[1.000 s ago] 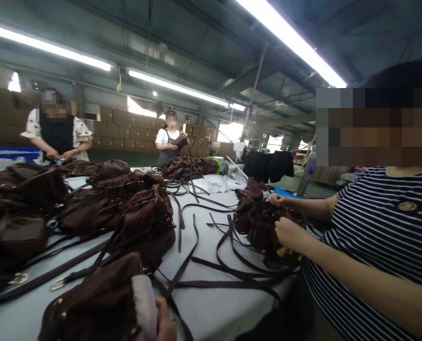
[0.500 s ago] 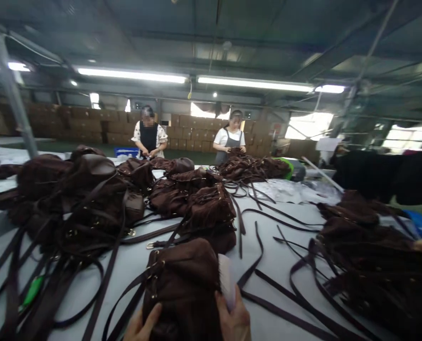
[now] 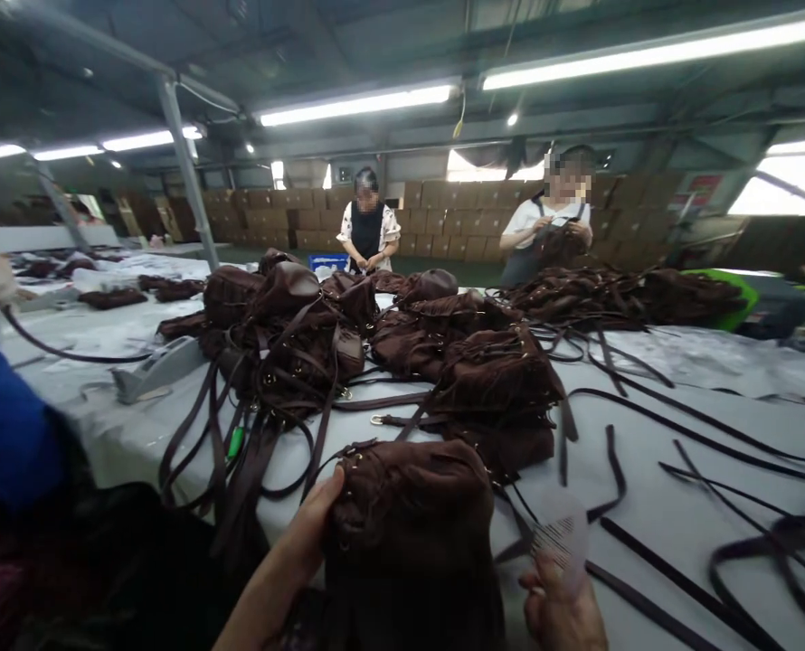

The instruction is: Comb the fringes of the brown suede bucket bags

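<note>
A dark brown bag (image 3: 409,524) with small gold-coloured metal fittings stands in front of me at the table's near edge. My left hand (image 3: 321,511) grips its upper left side, the thumb on top and the other fingers hidden behind the cloth. Just right of the bag, and apart from it, my right hand (image 3: 563,597) is closed around a whitish, see-through comb (image 3: 565,533) whose thin teeth point left. Beyond the bag lies a pile of similar brown bags (image 3: 490,371), with a strap and buckle reaching toward me.
More brown bags (image 3: 287,307) and hanging straps are heaped at left, with a green tag (image 3: 235,443) among them. Loose straps (image 3: 674,579) lie across the white table at right. Two people (image 3: 368,226) work opposite; a blue-clothed person (image 3: 2,407) is close at left.
My view has swung right-to-left, so the scene sits further right. The comb has come away from the bag's right side, and my left hand now grips higher on the bag.
</note>
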The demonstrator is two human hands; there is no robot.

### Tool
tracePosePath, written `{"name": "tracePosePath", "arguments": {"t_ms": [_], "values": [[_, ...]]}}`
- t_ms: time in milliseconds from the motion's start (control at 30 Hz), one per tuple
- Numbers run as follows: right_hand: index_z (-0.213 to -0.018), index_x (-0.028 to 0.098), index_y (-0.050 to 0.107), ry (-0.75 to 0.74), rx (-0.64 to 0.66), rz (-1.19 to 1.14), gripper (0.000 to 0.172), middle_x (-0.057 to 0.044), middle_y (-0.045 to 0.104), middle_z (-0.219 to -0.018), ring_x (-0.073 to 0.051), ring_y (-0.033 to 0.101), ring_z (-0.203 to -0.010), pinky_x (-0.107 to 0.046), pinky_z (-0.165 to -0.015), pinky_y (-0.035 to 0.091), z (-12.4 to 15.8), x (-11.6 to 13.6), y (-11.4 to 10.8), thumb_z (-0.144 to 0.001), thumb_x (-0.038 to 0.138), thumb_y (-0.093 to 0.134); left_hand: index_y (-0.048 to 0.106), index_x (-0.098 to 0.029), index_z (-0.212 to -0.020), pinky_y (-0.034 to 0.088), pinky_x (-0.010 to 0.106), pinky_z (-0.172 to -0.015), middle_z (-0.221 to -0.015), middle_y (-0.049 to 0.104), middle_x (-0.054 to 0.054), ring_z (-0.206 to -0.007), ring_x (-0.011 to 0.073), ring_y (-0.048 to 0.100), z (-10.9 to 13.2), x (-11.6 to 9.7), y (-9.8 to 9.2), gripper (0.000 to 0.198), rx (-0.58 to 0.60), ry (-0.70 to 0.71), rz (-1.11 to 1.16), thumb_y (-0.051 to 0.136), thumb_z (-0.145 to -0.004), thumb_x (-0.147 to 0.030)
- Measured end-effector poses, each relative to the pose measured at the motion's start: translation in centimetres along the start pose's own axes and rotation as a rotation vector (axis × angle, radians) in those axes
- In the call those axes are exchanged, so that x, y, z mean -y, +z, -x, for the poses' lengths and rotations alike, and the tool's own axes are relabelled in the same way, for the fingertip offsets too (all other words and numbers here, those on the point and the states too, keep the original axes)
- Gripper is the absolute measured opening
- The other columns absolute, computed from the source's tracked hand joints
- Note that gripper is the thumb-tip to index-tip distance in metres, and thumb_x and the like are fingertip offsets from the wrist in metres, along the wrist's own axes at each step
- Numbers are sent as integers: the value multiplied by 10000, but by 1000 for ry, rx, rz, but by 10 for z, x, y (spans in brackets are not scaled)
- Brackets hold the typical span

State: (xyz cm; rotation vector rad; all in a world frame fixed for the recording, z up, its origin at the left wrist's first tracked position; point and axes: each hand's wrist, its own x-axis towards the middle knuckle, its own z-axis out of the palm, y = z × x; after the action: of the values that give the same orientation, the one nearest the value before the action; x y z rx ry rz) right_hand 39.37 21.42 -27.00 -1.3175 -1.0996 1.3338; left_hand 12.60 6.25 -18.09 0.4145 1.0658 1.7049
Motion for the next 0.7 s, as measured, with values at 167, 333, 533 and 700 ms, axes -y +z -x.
{"name": "tracePosePath", "arguments": {"t_ms": [167,333,533,700], "values": [[-826,235,484,-193,73,211,513,47,562,-528,-131,475,-397,-248,-384,398,21,28,-10,-781,744,532,602,-142,-1236,498,341,-924,-1092,708,88,-1039,265,629,18,9,5,661,217,129,-240,822,-638,-316],[-907,243,616,-760,186,504,278,-9,643,-706,-172,614,-646,-281,-682,511,35,65,-15,-923,508,532,581,-161,-1257,445,217,-666,-938,681,2,-819,156,576,31,0,8,686,187,81,-370,590,-583,-28],[-990,230,593,-1278,716,700,174,-9,599,-782,-125,571,-656,-225,-620,449,46,130,28,-1007,240,420,624,-179,-1216,451,242,-748,-1031,699,14,-1018,227,581,31,0,9,764,252,27,-325,520,-478,-12],[-899,211,582,-1516,784,1058,259,14,601,-706,-124,569,-617,-269,-571,372,48,158,76,-1030,290,372,646,-183,-1196,466,286,-825,-1040,717,14,-1114,270,568,28,5,2,817,173,10,-193,508,-409,-10]]}}
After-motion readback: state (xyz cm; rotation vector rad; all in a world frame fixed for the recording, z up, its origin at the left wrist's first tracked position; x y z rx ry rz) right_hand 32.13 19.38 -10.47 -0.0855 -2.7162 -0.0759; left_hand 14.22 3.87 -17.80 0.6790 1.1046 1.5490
